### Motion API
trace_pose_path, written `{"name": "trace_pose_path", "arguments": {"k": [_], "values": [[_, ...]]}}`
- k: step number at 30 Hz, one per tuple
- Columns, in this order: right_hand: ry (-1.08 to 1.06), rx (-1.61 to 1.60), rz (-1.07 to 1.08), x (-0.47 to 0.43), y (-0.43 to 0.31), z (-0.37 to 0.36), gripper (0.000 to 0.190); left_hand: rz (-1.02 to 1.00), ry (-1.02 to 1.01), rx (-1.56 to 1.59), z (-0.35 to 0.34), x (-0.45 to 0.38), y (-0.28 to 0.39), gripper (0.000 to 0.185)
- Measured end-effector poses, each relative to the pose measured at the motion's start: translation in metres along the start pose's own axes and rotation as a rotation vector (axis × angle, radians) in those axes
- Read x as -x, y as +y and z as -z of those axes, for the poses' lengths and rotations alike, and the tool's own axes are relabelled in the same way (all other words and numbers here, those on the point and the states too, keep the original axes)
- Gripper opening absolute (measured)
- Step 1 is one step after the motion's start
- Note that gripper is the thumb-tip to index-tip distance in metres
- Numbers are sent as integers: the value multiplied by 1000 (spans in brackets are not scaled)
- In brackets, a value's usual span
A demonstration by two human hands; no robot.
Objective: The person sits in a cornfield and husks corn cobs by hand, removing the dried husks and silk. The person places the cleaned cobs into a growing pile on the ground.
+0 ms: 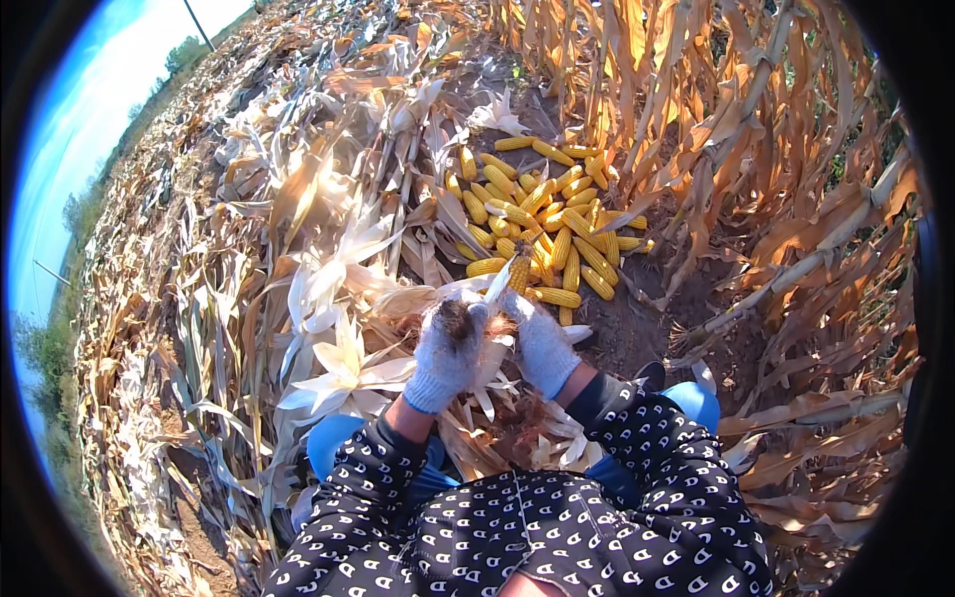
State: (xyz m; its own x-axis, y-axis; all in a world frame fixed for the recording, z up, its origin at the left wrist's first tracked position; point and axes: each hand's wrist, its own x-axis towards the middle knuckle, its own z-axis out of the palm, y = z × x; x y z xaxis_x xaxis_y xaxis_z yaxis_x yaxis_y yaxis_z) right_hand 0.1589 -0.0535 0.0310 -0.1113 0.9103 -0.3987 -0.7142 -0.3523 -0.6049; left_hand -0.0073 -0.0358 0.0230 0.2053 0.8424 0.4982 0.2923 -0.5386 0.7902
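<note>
My left hand [449,347], in a pale knitted glove, is closed around a bunch of corn husk with dark silk at its top. Beside it my right hand [543,345], gloved alike, grips an ear of corn [518,274] that points away from me, with a strip of pale husk [498,282] between the hands. Reddish silk shows between the gloves. The fingertips are partly hidden. Just beyond the hands lies a pile of husked yellow corn ears [556,216] on the soil.
Dry standing corn stalks [746,112] rise at the right, some leaning inwards. Peeled pale husks [343,373] and flattened dry stalks [224,328] cover the ground at the left. More husk and reddish silk [518,429] lie between my knees. A pole stands far off at the upper left.
</note>
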Motion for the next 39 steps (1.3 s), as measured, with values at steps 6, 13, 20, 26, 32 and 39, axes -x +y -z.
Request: {"name": "trace_pose_path", "arguments": {"k": [6, 13, 20, 26, 32, 39], "values": [[2, 270, 67, -4, 11, 9, 32, 69, 105, 237, -7, -8, 31, 14], [-241, 729, 450, -7, 45, 36, 33, 17, 48, 98, -1, -3, 15, 9], [-226, 26, 209, -29, 51, 48, 34, -34, -183, 84, 4, -4, 49, 13], [-240, 32, 172, -29, 21, 33, 26, -58, -243, 115, 8, -6, 66, 9], [48, 41, 211, -36, -23, 36, 28, 74, -337, 275, 5, 7, 87, 12], [140, 125, 414, -37, -49, 38, 32, 77, -519, 232, 13, 0, 85, 16]]}}
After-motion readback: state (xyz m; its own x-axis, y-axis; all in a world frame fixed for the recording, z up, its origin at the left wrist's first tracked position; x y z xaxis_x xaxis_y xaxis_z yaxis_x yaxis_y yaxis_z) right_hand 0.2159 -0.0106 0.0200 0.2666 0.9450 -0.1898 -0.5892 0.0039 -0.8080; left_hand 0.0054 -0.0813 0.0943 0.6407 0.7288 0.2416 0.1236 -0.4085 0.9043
